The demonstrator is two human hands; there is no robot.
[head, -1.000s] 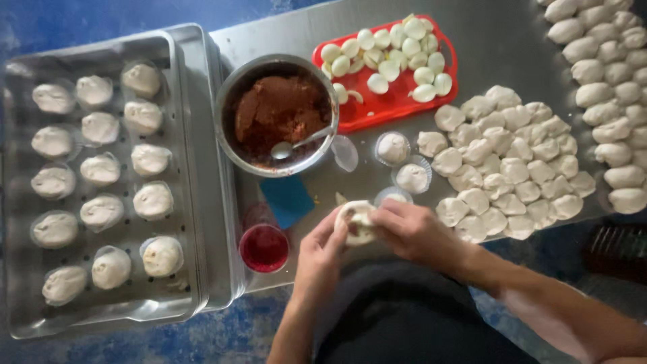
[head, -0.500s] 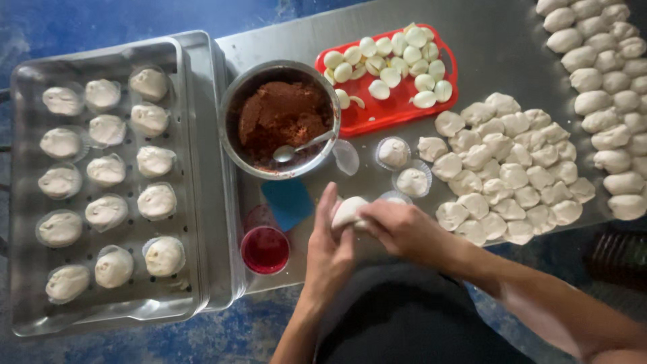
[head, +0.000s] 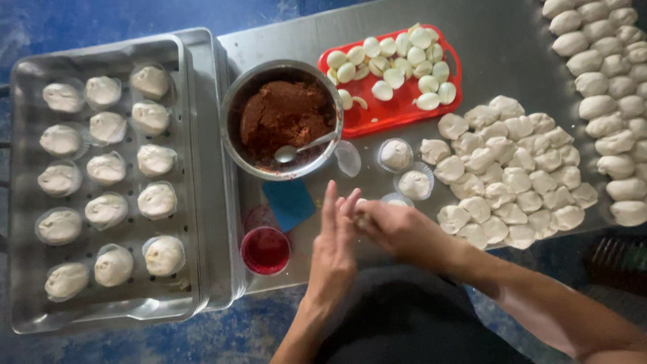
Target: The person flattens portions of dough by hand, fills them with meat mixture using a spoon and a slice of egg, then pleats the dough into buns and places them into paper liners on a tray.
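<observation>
we are now pressing the dough ball [head: 362, 217], showing earlier, between flat left hand [head: 335, 248] and right hand [head: 397, 229], fingers together, hiding it, shaping near done.

I see a grey metal surface [head: 512, 40] filling the upper right of the frame, over a worn, mottled blue floor [head: 60, 20].
</observation>
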